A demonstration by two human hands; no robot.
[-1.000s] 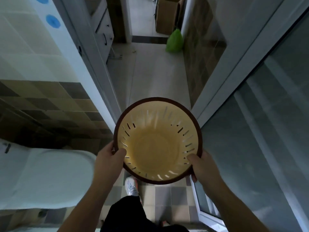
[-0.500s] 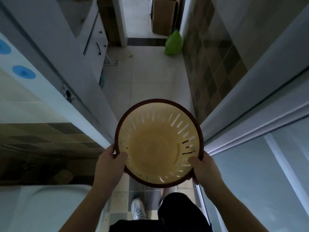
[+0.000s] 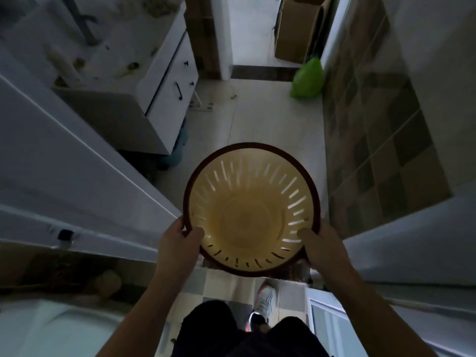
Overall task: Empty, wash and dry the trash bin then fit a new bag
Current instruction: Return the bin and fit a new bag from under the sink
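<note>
Round yellow slotted plastic trash bin with dark brown rim [image 3: 251, 210] is held upright in mid-air above pale floor tiles [image 3: 257, 119], mouth up, nothing seen inside; rim is pinched at left by left hand [image 3: 177, 243], thumb inside; right hand [image 3: 322, 247] is curled on right rim likewise; tied green plastic bag [image 3: 307, 78] is seen bulging beside tall open cardboard box [image 3: 300, 27], contents hidden.

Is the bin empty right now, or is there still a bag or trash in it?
Empty. The bin shows its bare yellow bottom and slotted walls, with no bag over the rim. The left hand and right hand hold it.
</note>
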